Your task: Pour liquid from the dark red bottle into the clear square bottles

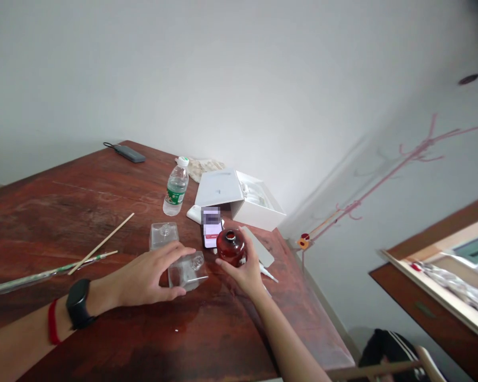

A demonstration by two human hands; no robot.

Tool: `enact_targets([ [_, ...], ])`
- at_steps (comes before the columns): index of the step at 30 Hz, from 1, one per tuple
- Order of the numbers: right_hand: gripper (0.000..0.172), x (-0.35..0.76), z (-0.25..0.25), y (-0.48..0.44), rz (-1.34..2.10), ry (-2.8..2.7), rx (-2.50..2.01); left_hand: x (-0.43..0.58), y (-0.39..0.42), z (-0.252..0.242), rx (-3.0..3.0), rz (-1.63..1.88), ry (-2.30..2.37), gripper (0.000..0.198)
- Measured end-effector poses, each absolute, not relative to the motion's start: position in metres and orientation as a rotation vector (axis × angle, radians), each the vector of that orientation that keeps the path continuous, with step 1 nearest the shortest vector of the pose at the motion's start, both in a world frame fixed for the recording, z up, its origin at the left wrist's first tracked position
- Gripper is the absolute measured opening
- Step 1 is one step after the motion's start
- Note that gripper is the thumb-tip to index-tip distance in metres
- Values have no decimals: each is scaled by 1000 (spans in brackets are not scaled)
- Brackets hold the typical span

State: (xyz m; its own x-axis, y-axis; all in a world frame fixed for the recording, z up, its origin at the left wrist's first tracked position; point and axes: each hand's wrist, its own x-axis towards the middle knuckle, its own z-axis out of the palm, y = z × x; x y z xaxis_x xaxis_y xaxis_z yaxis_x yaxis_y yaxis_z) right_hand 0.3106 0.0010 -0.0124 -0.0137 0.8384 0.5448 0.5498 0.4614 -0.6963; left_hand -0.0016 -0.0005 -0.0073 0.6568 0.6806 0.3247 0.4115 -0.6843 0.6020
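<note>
My right hand [245, 268] is wrapped around a small round red glass vase [230, 249] with a narrow neck, held with its opening upward. The fingers on its far side are partly hidden. Thumb and fingers of my left hand [155, 273] curve around the sides of a clear square bottle [189, 273] with a short round neck. A similar clear square bottle [159, 233] sits just beyond that hand, partly covered by it. Behind the red vase lies a phone [212, 233] with its screen lit, close to my right fingers.
A water bottle [177, 191] stands near an open white box [258, 209]. Thin sticks [101, 244] and a plastic-wrapped stick [35, 278] lie at left on the wooden table [115, 339]. A grey pouch-like object [129, 154] rests at the back. A pink coat stand [374, 185] is at right.
</note>
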Motion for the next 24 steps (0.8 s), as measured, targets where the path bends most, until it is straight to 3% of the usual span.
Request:
enact_targets([
  [24,95,304,-21,3,495,-1656,-1112,-2,-1,-2,2378,679,876,80],
])
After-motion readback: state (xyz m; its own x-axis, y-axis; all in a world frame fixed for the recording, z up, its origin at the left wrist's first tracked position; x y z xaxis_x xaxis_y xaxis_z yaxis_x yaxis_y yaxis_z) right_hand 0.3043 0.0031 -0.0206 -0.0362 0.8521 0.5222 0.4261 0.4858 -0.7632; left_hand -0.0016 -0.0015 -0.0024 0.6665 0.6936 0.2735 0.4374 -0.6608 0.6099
